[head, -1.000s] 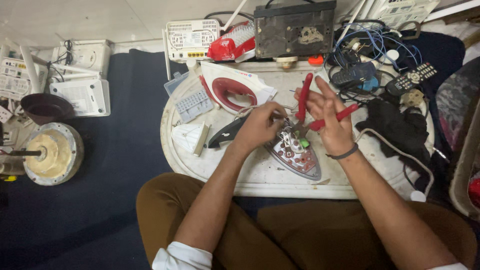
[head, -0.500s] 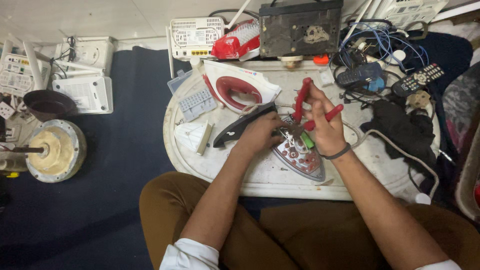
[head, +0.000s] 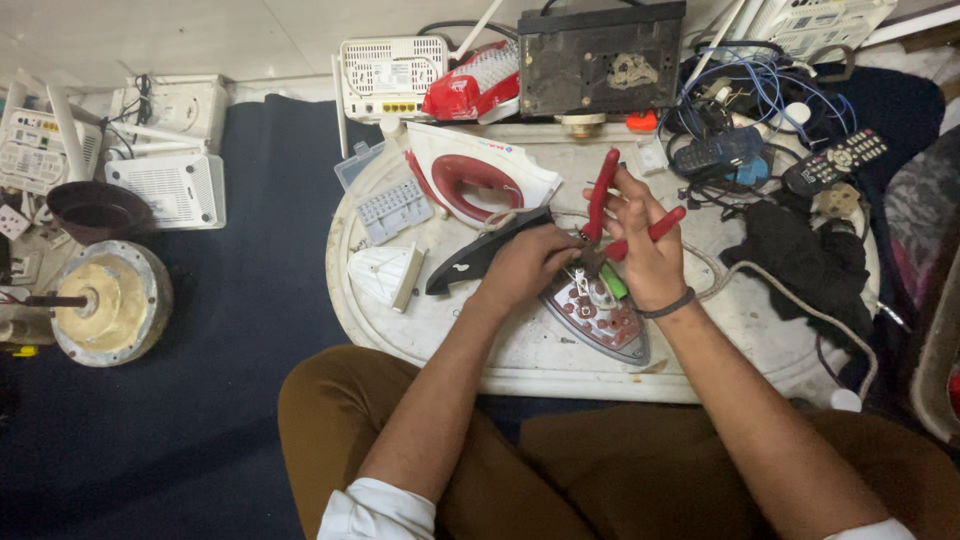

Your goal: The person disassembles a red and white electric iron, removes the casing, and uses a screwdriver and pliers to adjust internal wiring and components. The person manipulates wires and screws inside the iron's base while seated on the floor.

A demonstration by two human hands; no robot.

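On the white oval tray (head: 480,345), head view: right hand (head: 645,250) wrapped tight round red-handled pliers (head: 610,215), handles pointing far, tips down at the opened iron base (head: 600,310). Left hand (head: 525,265) curled on that base's far-left edge, steadying it. Just left, black iron handle (head: 470,258); beyond, red-and-white iron shell (head: 475,180).

Over the opened iron base (head: 598,312), the right hand (head: 640,250) has drawn in — a second ago its fingers were spread wide, and now they close round the red-handled pliers (head: 615,215). The left hand (head: 525,265) has slid closer to the base's near end — pressed against the pliers' tip there.
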